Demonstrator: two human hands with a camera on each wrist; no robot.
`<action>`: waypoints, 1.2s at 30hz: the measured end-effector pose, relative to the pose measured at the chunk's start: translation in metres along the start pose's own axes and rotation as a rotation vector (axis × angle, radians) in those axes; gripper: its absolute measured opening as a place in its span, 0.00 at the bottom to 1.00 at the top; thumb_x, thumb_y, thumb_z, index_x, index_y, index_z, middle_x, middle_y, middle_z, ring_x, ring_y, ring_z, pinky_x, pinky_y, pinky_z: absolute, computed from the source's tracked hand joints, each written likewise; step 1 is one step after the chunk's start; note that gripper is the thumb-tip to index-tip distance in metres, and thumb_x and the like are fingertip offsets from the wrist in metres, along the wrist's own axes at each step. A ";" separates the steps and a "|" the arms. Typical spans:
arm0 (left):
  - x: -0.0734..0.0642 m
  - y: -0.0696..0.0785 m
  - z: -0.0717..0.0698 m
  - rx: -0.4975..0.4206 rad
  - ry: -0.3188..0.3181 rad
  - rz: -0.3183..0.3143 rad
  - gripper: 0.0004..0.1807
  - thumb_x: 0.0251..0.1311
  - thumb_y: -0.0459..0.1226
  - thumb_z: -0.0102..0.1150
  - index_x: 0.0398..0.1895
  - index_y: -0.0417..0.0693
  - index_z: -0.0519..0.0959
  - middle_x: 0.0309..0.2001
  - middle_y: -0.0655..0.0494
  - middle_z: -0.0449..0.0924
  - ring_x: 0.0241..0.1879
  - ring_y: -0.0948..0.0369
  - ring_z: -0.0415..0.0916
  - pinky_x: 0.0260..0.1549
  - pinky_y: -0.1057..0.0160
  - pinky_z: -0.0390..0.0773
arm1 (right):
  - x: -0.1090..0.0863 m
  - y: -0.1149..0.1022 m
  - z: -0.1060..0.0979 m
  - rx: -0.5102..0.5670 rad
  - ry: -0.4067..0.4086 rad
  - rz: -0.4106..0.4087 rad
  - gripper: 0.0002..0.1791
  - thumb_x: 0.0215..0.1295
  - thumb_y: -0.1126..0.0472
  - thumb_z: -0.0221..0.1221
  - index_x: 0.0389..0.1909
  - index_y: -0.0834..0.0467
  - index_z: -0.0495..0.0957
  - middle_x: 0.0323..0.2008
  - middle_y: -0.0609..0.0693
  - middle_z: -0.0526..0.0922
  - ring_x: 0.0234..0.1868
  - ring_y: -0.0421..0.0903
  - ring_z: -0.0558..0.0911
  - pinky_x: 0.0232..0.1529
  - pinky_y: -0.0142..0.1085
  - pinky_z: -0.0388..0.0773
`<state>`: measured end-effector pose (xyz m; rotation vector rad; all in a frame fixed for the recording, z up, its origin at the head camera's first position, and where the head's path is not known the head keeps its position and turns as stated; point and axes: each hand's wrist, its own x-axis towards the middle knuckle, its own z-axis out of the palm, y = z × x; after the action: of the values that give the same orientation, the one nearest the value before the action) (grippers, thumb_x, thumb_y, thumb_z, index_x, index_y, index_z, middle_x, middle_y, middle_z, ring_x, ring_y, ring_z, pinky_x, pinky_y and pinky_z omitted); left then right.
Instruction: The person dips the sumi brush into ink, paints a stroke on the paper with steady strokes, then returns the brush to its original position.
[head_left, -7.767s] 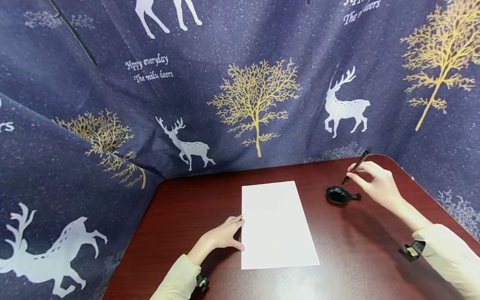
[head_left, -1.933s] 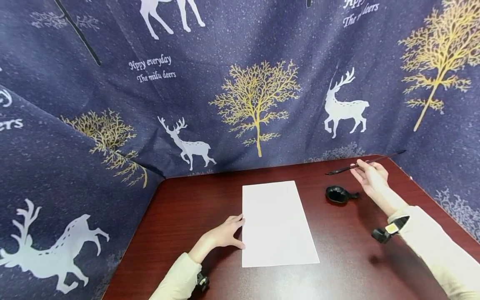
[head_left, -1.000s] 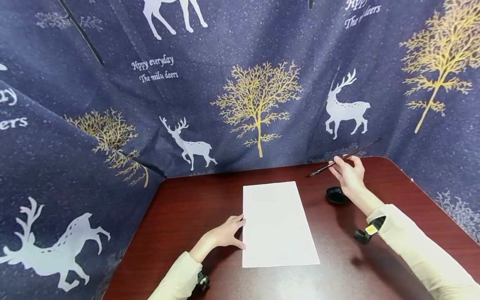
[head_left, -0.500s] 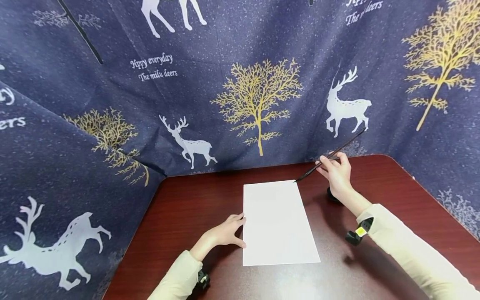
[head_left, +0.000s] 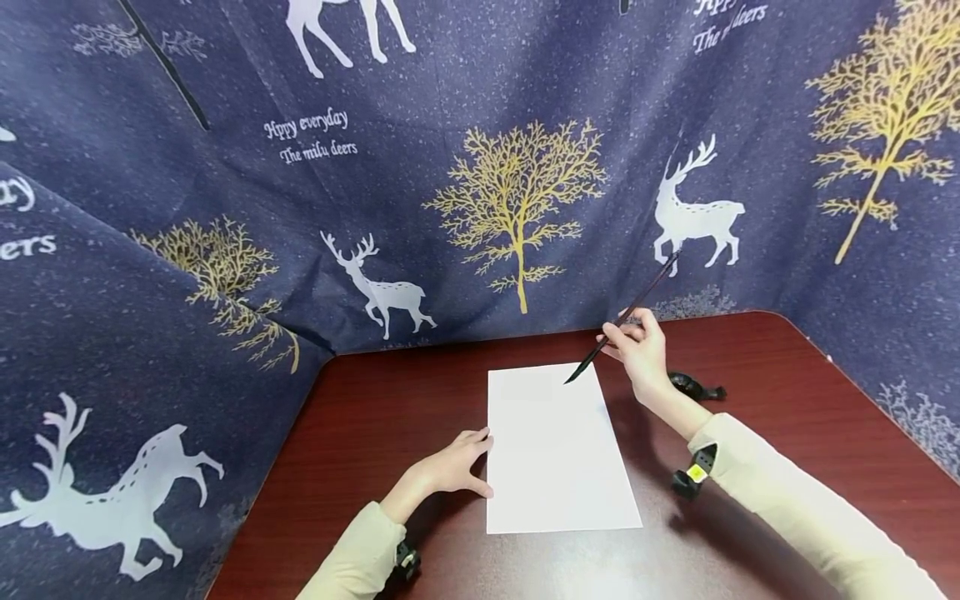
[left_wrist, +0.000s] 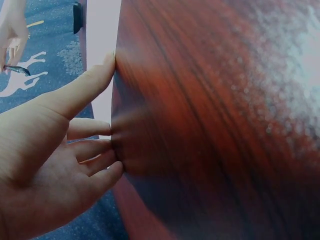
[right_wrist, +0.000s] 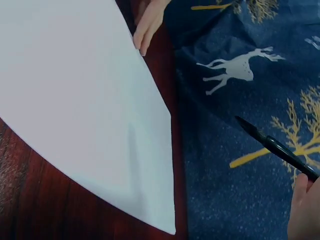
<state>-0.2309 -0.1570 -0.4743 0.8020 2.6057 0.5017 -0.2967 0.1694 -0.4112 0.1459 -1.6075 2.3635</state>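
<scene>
A blank white sheet of paper lies on the table. My left hand rests at its left edge, thumb and fingertips touching the border with the fingers spread. The left wrist view shows that thumb and the fingers along the paper's edge. My right hand pinches a black-tipped writing brush by its handle, slanting down to the left. The brush has its tip above the sheet's far right part, apart from the paper in the right wrist view. A small black ink dish is partly hidden by the right forearm.
The dark red wooden table has rounded back corners. A blue cloth printed with deer and trees hangs behind it and at the left. Each wrist wears a black camera, such as the right wrist camera.
My right hand has carried the brush left, from above the ink dish to over the paper's far right part, and the brush has tilted steeper. The left hand stays put.
</scene>
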 end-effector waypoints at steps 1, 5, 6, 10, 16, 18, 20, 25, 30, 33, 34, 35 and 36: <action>0.000 0.000 0.000 0.002 0.001 0.000 0.48 0.53 0.47 0.69 0.71 0.32 0.59 0.75 0.37 0.50 0.74 0.45 0.48 0.67 0.47 0.61 | 0.000 0.001 0.003 -0.024 -0.006 -0.008 0.12 0.65 0.68 0.59 0.43 0.57 0.66 0.24 0.42 0.83 0.30 0.38 0.87 0.36 0.31 0.83; 0.000 0.001 0.000 0.000 0.002 0.001 0.48 0.52 0.47 0.70 0.71 0.32 0.59 0.75 0.37 0.50 0.74 0.45 0.49 0.67 0.47 0.61 | -0.001 0.004 0.013 -0.075 -0.047 -0.035 0.13 0.65 0.67 0.59 0.45 0.58 0.66 0.25 0.42 0.81 0.30 0.37 0.86 0.35 0.30 0.83; 0.000 0.001 0.000 -0.001 0.002 0.001 0.48 0.52 0.46 0.70 0.71 0.32 0.59 0.75 0.37 0.50 0.74 0.45 0.49 0.67 0.47 0.61 | -0.001 0.004 0.015 -0.089 -0.058 -0.043 0.13 0.65 0.67 0.59 0.45 0.57 0.67 0.25 0.42 0.81 0.30 0.37 0.86 0.36 0.30 0.83; 0.000 0.001 -0.001 0.001 -0.001 0.001 0.48 0.53 0.47 0.70 0.71 0.32 0.59 0.75 0.37 0.50 0.74 0.45 0.49 0.67 0.47 0.61 | -0.003 0.007 0.023 -0.129 -0.103 -0.078 0.12 0.65 0.67 0.59 0.44 0.51 0.68 0.28 0.42 0.80 0.31 0.36 0.85 0.36 0.30 0.83; 0.000 0.001 -0.001 -0.001 0.000 -0.001 0.48 0.53 0.46 0.70 0.71 0.32 0.59 0.75 0.37 0.50 0.74 0.45 0.48 0.67 0.47 0.61 | -0.005 0.011 0.034 -0.177 -0.130 -0.131 0.12 0.64 0.67 0.60 0.43 0.50 0.70 0.28 0.43 0.79 0.31 0.38 0.86 0.35 0.30 0.83; 0.000 0.002 -0.001 0.003 0.000 0.000 0.48 0.52 0.46 0.70 0.71 0.32 0.59 0.75 0.37 0.50 0.74 0.45 0.49 0.67 0.47 0.61 | -0.005 0.013 0.037 -0.215 -0.137 -0.147 0.12 0.64 0.68 0.60 0.44 0.52 0.70 0.28 0.46 0.79 0.31 0.38 0.86 0.35 0.32 0.83; 0.000 0.002 -0.001 0.010 0.000 0.001 0.48 0.52 0.46 0.70 0.71 0.32 0.59 0.75 0.37 0.50 0.74 0.45 0.49 0.67 0.47 0.61 | -0.007 0.014 0.040 -0.263 -0.149 -0.166 0.12 0.63 0.68 0.61 0.45 0.56 0.70 0.28 0.52 0.80 0.30 0.39 0.86 0.34 0.32 0.83; 0.001 0.002 -0.001 0.014 0.004 0.000 0.48 0.52 0.46 0.70 0.71 0.32 0.59 0.75 0.37 0.51 0.74 0.45 0.49 0.67 0.47 0.61 | -0.016 0.009 0.050 -0.331 -0.207 -0.187 0.14 0.63 0.71 0.59 0.48 0.67 0.69 0.33 0.70 0.79 0.31 0.43 0.86 0.37 0.39 0.84; 0.002 0.001 -0.001 0.020 0.006 -0.005 0.48 0.52 0.47 0.70 0.71 0.32 0.59 0.75 0.37 0.51 0.74 0.46 0.49 0.67 0.47 0.61 | -0.027 -0.002 0.060 -0.375 -0.258 -0.179 0.14 0.64 0.71 0.58 0.49 0.70 0.68 0.36 0.74 0.77 0.34 0.43 0.86 0.41 0.39 0.84; 0.001 0.001 0.000 0.020 0.005 -0.009 0.48 0.52 0.47 0.70 0.71 0.33 0.59 0.75 0.38 0.51 0.74 0.46 0.49 0.67 0.48 0.61 | -0.031 -0.001 0.064 -0.388 -0.272 -0.186 0.14 0.64 0.72 0.58 0.48 0.70 0.68 0.35 0.73 0.78 0.35 0.48 0.87 0.41 0.39 0.83; 0.001 0.001 0.000 0.020 0.005 -0.009 0.48 0.52 0.47 0.70 0.71 0.33 0.59 0.75 0.38 0.51 0.74 0.46 0.49 0.67 0.48 0.61 | -0.032 0.000 0.065 -0.393 -0.277 -0.192 0.14 0.64 0.72 0.58 0.48 0.70 0.69 0.35 0.73 0.79 0.36 0.52 0.87 0.41 0.40 0.83; 0.001 0.000 0.000 0.019 0.006 -0.009 0.48 0.52 0.47 0.70 0.71 0.33 0.59 0.75 0.38 0.51 0.74 0.46 0.50 0.67 0.48 0.62 | -0.032 0.002 0.065 -0.392 -0.282 -0.199 0.14 0.64 0.72 0.58 0.47 0.70 0.69 0.35 0.73 0.79 0.37 0.56 0.86 0.41 0.41 0.83; 0.001 0.000 0.001 0.017 0.006 -0.008 0.48 0.52 0.47 0.70 0.71 0.33 0.59 0.75 0.38 0.51 0.74 0.46 0.50 0.67 0.48 0.62 | -0.032 0.003 0.066 -0.390 -0.286 -0.204 0.14 0.63 0.72 0.59 0.47 0.70 0.69 0.35 0.73 0.79 0.37 0.60 0.85 0.42 0.42 0.83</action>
<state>-0.2314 -0.1561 -0.4750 0.7965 2.6209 0.4806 -0.2714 0.1016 -0.3969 0.5561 -2.0397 1.9027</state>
